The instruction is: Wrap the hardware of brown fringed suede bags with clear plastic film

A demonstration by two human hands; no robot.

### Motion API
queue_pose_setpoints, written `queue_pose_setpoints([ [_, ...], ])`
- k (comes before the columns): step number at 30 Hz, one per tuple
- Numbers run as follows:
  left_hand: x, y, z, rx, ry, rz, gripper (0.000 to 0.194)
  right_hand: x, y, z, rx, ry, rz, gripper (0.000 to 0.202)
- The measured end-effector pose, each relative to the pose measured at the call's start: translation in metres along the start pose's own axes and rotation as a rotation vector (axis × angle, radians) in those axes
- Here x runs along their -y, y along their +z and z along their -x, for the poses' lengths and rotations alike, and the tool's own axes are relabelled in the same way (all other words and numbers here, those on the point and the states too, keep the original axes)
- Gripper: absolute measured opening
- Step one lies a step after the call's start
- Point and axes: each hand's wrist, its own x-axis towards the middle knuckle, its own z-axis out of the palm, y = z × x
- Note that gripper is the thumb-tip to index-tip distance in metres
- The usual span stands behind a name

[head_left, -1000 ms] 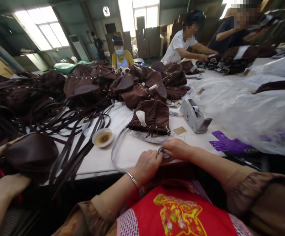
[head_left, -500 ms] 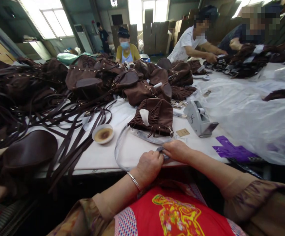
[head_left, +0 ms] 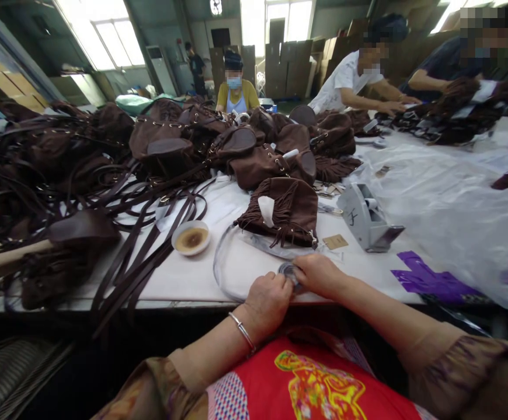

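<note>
My left hand and my right hand meet at the near edge of the white table. Both pinch a small rolled end of a clear plastic strip that loops out to the left over the table. Just beyond my hands lies a brown fringed bag with a white tag on its front. I wear a thin metal bangle on my left wrist.
A small bowl of brown liquid stands left of the bag. A grey tape dispenser and purple scraps are on the right. Brown bags and straps heap across the left and back. A co-worker's arm holds a bag at left; several people work at the far side.
My hands stay together on the rolled strip, turning it slightly. The co-worker at left has drawn the brown bag away and lifted it. My view has shifted left and down.
</note>
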Motion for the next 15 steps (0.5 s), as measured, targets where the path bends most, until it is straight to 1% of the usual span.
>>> queue_pose_setpoints([
  [5, 0.031, -0.021, 0.018, 0.048, 0.15, -0.041, 0.017, -0.002, -0.009, -0.014, 0.03, -0.461, 0.035, 0.026],
  [6, 0.036, -0.022, 0.021, 0.052, 0.159, -0.045, 0.017, 0.0, -0.01, -0.015, 0.032, -0.511, 0.032, 0.026],
  [7, 0.039, -0.022, 0.022, 0.052, 0.157, -0.046, 0.015, 0.003, -0.009, -0.016, 0.026, -0.518, 0.028, 0.025],
  [8, 0.04, -0.019, 0.022, 0.046, 0.149, -0.041, 0.014, 0.006, -0.008, -0.016, 0.008, -0.481, 0.021, 0.024],
  [9, 0.039, -0.015, 0.022, 0.029, 0.129, -0.031, 0.012, 0.01, -0.006, -0.015, -0.019, -0.403, 0.012, 0.024],
  [11, 0.032, -0.004, 0.019, -0.034, 0.056, -0.007, 0.011, 0.018, -0.002, -0.013, -0.057, -0.184, -0.006, 0.029],
  [13, 0.023, 0.006, 0.017, -0.098, -0.021, 0.011, 0.014, 0.026, 0.001, -0.011, -0.043, -0.004, -0.024, 0.031],
  [14, 0.02, 0.009, 0.017, -0.114, -0.045, 0.015, 0.014, 0.03, 0.001, -0.011, -0.023, 0.037, -0.027, 0.029],
  [15, 0.019, 0.01, 0.018, -0.116, -0.054, 0.019, 0.015, 0.034, 0.0, -0.013, -0.002, 0.046, -0.022, 0.026],
])
